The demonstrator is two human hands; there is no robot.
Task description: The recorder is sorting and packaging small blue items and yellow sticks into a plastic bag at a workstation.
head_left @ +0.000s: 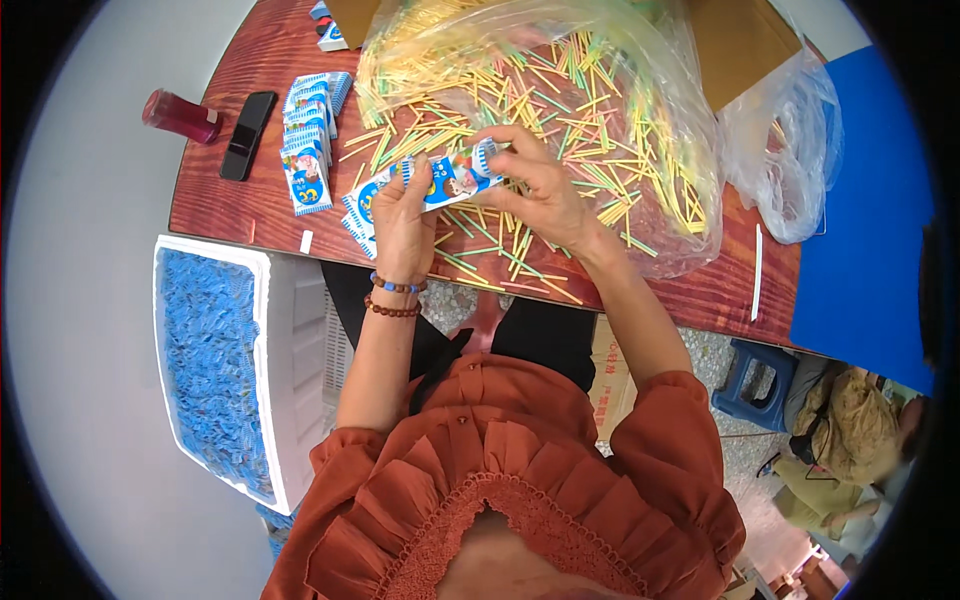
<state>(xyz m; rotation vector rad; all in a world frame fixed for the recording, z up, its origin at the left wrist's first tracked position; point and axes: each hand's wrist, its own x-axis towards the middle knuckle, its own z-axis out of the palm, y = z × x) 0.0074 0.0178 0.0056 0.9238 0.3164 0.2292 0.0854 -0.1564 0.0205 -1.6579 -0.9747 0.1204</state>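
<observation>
My left hand [404,222] pinches a small blue-and-white printed packet [440,190] between thumb and fingers. At the packet's right end, the fingers of my right hand [548,192] are closed round its edge. Whether anything sits inside the packet or in my right fingers is hidden. Another blue-and-white packet [358,232] shows beside my left wrist, partly covered by that hand. Thin yellow, green and pink sticks [570,140] lie loose in front of and under my hands, spilling from a large clear plastic bag [690,150].
Left on the red wood-grain table [240,205] are a row of similar packets [306,165], a black phone [247,136] and a red-filled jar [182,116]. A white foam box [262,370] full of blue packets stands below. Right are a plastic bag [790,150] and a blue stool [755,385].
</observation>
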